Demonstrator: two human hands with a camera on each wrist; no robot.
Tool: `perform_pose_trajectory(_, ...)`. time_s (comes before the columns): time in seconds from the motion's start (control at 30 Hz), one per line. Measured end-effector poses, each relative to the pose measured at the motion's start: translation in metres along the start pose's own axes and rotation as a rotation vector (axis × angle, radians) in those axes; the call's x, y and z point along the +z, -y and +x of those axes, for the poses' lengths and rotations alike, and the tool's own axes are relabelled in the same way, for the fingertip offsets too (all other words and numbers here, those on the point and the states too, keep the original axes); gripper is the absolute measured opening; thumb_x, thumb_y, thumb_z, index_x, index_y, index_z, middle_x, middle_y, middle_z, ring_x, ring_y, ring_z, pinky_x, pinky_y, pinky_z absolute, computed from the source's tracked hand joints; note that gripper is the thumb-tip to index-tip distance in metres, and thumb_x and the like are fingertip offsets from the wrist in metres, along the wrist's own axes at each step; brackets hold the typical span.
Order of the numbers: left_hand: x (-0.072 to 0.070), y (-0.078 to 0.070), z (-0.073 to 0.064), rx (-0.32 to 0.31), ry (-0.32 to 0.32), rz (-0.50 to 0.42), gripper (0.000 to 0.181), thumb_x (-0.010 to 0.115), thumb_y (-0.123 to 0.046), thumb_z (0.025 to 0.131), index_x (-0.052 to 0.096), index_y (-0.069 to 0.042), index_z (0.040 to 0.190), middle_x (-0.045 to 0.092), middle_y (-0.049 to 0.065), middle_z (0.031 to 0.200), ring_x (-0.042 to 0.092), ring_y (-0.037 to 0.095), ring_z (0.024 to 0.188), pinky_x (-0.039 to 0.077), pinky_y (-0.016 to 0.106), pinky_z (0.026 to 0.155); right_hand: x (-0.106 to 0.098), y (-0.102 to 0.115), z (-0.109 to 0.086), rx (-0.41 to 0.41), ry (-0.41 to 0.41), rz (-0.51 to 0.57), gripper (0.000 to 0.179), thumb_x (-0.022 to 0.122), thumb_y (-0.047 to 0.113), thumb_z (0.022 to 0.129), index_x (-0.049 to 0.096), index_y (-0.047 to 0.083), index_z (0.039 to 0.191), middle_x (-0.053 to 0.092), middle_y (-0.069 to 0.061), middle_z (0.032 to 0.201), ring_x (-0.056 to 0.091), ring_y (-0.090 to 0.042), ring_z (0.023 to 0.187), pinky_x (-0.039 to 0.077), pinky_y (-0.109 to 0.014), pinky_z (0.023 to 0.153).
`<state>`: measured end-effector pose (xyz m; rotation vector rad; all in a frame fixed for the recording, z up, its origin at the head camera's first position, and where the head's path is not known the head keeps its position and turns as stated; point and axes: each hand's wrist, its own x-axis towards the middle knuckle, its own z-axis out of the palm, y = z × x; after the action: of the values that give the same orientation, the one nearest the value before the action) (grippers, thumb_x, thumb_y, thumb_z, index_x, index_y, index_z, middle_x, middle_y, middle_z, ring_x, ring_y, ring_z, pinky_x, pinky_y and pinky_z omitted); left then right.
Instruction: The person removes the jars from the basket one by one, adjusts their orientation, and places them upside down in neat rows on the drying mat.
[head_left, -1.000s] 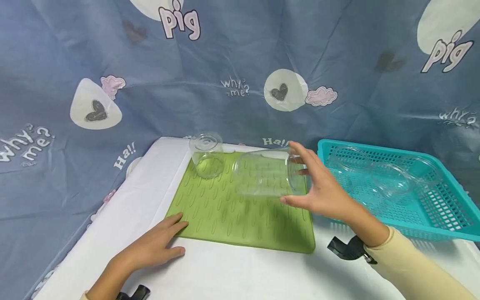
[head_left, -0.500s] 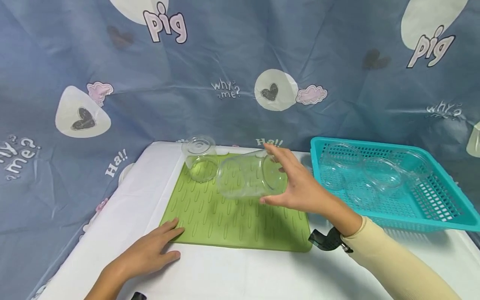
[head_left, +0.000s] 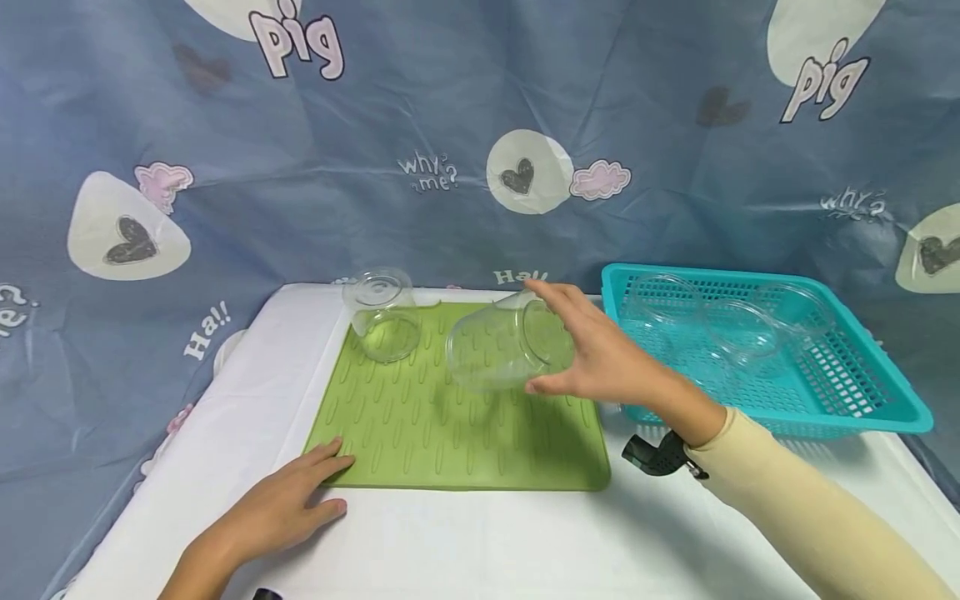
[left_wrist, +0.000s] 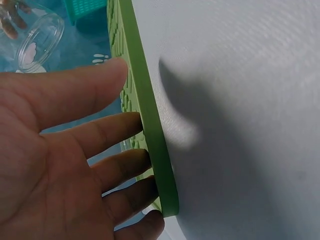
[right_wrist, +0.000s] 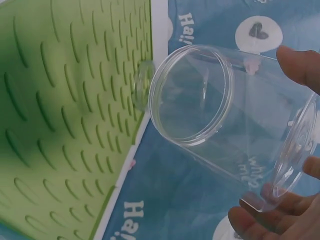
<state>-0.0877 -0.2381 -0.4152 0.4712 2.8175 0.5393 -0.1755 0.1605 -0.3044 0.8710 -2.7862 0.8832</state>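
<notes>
My right hand (head_left: 603,358) grips a clear plastic jar (head_left: 491,346) around its base end, above the green ridged mat (head_left: 465,454). The jar is tilted, its open rim facing left and downward. In the right wrist view that jar (right_wrist: 250,115) hangs apart from the mat, thumb on one side and fingers on the other. My left hand (head_left: 281,504) lies at the mat's near left corner, fingers extended; in the left wrist view its fingertips (left_wrist: 132,122) touch the mat's edge. A second clear jar (head_left: 384,317) stands upside down on the mat's far left corner.
A turquoise plastic basket (head_left: 832,427) stands to the right of the mat, with several clear jars (head_left: 742,329) inside. The table wears a white cloth (head_left: 450,542). Behind it hangs a blue printed curtain (head_left: 420,92).
My right hand has carried the jar leftward over the mat, and the jar's rim has tipped further down. The left hand stays at the mat corner. The head view has shifted to the right.
</notes>
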Motion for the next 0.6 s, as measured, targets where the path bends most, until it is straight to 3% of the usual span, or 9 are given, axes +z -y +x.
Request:
perform_pose_trajectory(0.2, 0.0, 0.0, -0.001, 0.003, -0.022, 0.003, 0.054, 0.071, -0.033, 0.089, 0.06, -0.007, 0.135, 0.045, 0.021, 0.152, 0.046, 0.046, 0.137, 0.044, 0.062, 0.105, -0.003, -0.001, 0.003, -0.003, 0.011, -0.014, 0.116, 0.09, 0.039, 0.069, 0.016, 0.037, 0.158, 0.036, -0.011, 0.153, 0.046, -0.029, 0.131, 0.048, -0.06, 0.1)
perform_pose_trajectory(0.6, 0.0, -0.001, -0.001, 0.002, -0.043, 0.025, 0.053, 0.072, -0.029, 0.088, 0.06, -0.008, 0.135, 0.048, 0.019, 0.151, 0.049, 0.045, 0.135, 0.045, 0.062, 0.105, -0.016, 0.005, 0.025, -0.086, 0.069, -0.123, 0.115, 0.09, 0.037, 0.07, 0.02, 0.023, 0.159, 0.037, -0.015, 0.152, 0.043, -0.032, 0.137, 0.045, -0.056, 0.106)
